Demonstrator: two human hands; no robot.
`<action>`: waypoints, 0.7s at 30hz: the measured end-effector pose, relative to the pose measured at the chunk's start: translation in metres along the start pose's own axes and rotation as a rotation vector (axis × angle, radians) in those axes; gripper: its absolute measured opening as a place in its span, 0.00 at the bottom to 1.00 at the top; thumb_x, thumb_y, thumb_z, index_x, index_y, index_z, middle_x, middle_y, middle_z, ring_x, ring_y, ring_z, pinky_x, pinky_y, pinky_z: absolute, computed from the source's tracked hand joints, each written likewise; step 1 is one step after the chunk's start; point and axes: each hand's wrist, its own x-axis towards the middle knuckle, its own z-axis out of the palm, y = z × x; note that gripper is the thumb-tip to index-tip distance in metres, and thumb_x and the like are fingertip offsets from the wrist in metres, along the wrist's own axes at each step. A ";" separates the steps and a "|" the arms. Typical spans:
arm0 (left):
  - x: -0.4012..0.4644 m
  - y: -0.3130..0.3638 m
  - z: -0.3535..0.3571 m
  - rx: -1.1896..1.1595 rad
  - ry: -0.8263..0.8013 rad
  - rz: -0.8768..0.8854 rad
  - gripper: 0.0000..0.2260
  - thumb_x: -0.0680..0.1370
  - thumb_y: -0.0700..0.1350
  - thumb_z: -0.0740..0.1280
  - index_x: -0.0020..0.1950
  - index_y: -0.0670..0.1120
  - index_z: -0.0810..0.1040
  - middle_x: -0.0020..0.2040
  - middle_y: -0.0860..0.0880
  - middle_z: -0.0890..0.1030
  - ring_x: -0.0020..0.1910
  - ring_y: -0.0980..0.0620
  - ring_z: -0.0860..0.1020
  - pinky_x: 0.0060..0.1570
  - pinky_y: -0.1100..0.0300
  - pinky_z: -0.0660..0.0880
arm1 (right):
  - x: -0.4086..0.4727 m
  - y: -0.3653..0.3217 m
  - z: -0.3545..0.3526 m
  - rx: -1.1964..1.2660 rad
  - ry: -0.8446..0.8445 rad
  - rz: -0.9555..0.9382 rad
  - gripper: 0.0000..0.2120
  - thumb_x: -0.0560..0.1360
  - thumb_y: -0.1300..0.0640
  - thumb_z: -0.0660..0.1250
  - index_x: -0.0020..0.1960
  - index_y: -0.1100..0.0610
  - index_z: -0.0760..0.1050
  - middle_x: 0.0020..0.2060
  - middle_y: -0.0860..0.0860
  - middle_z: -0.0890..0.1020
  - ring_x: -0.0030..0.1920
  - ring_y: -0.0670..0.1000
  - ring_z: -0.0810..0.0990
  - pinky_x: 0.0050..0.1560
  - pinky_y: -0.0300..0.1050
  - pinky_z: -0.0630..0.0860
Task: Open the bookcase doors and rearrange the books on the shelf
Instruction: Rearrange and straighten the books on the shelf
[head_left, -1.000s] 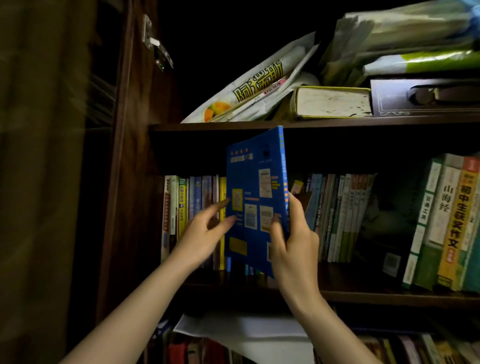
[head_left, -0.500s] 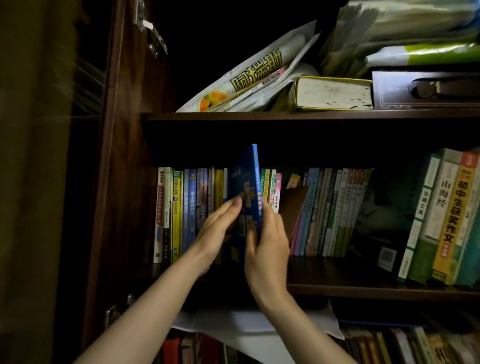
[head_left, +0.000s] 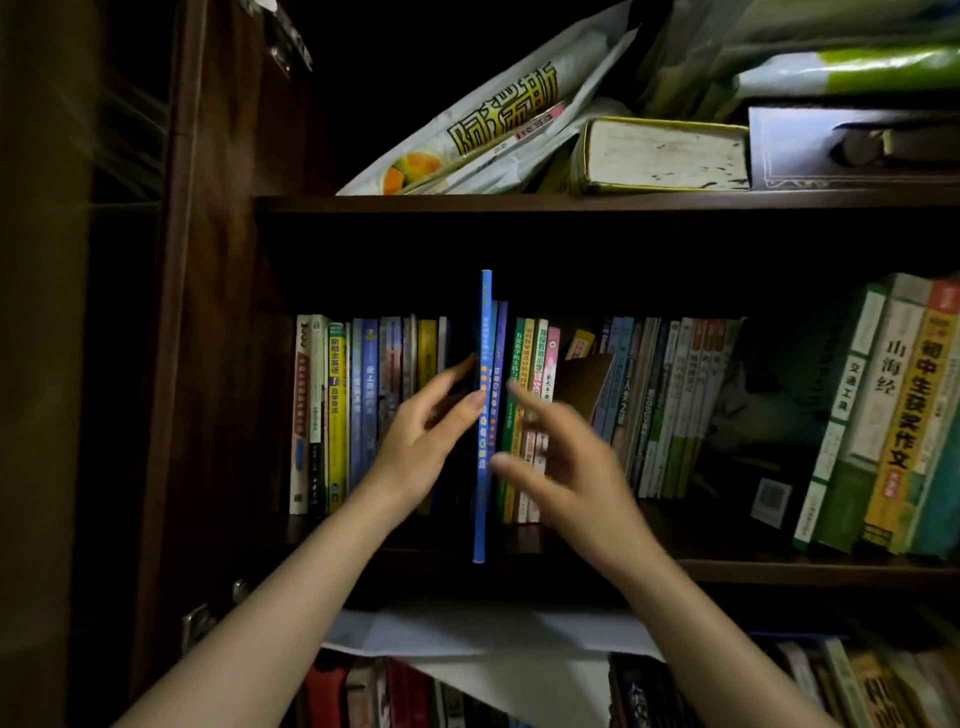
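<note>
The blue book (head_left: 483, 415) stands upright at six o'clock. The left hand (head_left: 421, 447) touches it, fingers straight. The right hand (head_left: 561, 457) is loose, holding nothing.

Upper board: a white plastic bag printed with yellow characters and an orange fruit (head_left: 467, 124) leans to the right against a thick yellow-edged volume with stained white page edges (head_left: 665, 156), which lies flat. Just right of it lies a pale purple flat box with an ornamental border (head_left: 789, 156). Crumpled white-and-green plastic packaging (head_left: 831, 67) is piled above it. Lowest level: loose white paper sheets (head_left: 467, 649) lie over upright spines.
</note>
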 end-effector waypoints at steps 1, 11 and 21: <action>-0.001 0.000 -0.001 0.029 0.011 0.009 0.13 0.77 0.56 0.64 0.60 0.65 0.69 0.57 0.68 0.74 0.56 0.75 0.71 0.50 0.80 0.66 | 0.002 0.006 -0.008 -0.056 0.152 -0.007 0.27 0.73 0.46 0.69 0.70 0.44 0.64 0.64 0.39 0.70 0.65 0.38 0.69 0.64 0.35 0.68; -0.003 -0.013 0.001 0.103 0.023 -0.003 0.24 0.79 0.49 0.61 0.71 0.61 0.55 0.64 0.69 0.58 0.64 0.70 0.58 0.57 0.78 0.59 | 0.031 0.068 -0.010 0.043 -0.145 0.355 0.51 0.64 0.33 0.69 0.76 0.42 0.43 0.70 0.41 0.66 0.70 0.48 0.67 0.69 0.56 0.67; 0.005 -0.038 0.004 0.371 0.018 0.074 0.25 0.71 0.59 0.63 0.62 0.72 0.53 0.70 0.67 0.50 0.66 0.73 0.50 0.67 0.65 0.51 | 0.051 0.082 -0.014 0.058 -0.375 0.284 0.52 0.68 0.43 0.73 0.74 0.39 0.37 0.67 0.41 0.65 0.69 0.45 0.66 0.68 0.54 0.68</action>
